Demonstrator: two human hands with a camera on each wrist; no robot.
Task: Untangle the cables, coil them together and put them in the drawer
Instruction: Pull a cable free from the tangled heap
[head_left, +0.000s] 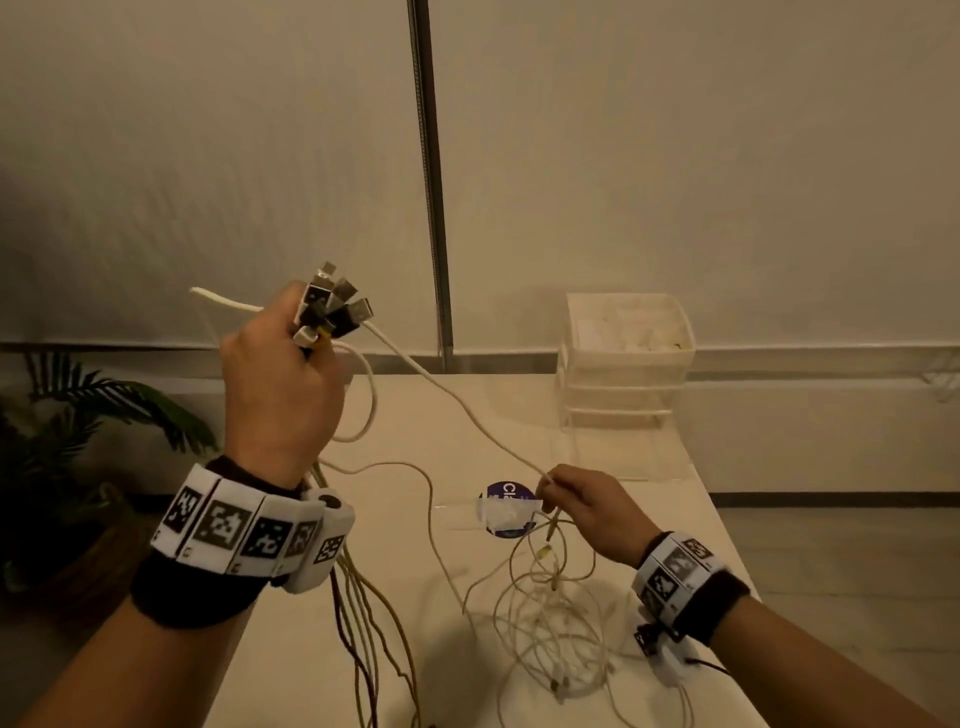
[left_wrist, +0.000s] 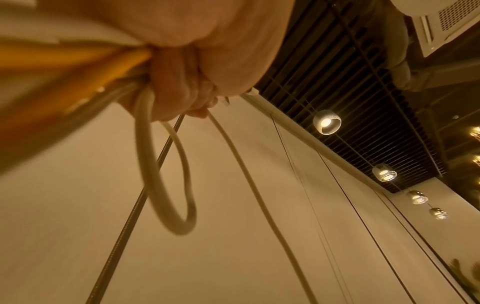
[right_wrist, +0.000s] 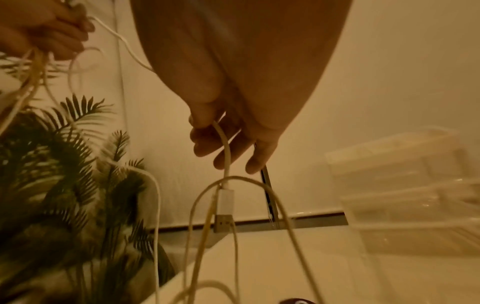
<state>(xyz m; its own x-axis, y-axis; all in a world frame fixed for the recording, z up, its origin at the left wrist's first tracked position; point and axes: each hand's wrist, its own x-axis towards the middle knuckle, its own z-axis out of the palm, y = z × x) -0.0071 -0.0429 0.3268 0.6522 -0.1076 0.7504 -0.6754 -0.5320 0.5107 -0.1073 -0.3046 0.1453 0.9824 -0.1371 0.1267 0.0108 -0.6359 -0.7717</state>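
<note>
My left hand (head_left: 283, 374) is raised above the table's left side and grips a bundle of cables, their USB plugs (head_left: 332, 304) sticking up out of the fist. Yellow and white strands (left_wrist: 109, 67) run through the palm and hang below the wrist. One white cable (head_left: 457, 405) stretches from that fist down to my right hand (head_left: 582, 506), which pinches it between thumb and fingers (right_wrist: 205, 131). Its USB plug (right_wrist: 224, 207) dangles just under the fingers. A loose tangle of white cables (head_left: 550, 623) lies on the table beneath the right hand.
A clear plastic drawer unit (head_left: 626, 358) stands at the table's back right, drawers shut. A round blue sticker (head_left: 506, 509) marks the white table (head_left: 660, 483). A potted palm (head_left: 78, 447) stands left of the table. A wall rises behind.
</note>
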